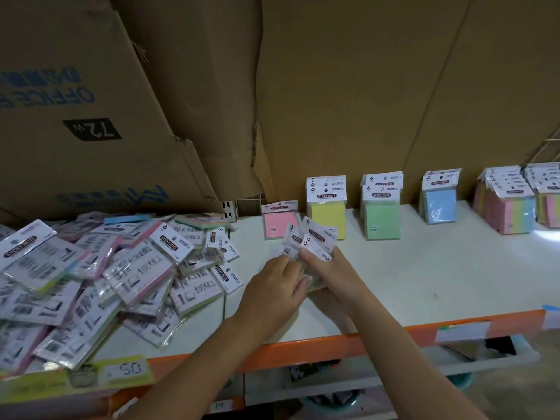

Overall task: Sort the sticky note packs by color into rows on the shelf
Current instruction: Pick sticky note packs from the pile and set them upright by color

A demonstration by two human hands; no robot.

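Both hands meet over the middle of the white shelf (424, 268). My right hand (330, 274) grips a fanned bunch of sticky note packs (315, 241) by their lower ends. My left hand (278, 286) holds the same bunch from the left side. Against the back stand sorted packs: a pink pack (280, 224), a yellow row (328, 218), a green row (382, 219) and a blue row (441, 206). A big loose heap of unsorted packs (106, 280) covers the shelf's left end.
Mixed-colour packs (509, 210) stand in rows at the far right. Cardboard boxes (121, 101) and sheets wall the back. The shelf's orange front rail (333, 344) carries price labels. A lower shelf with bins lies beneath.
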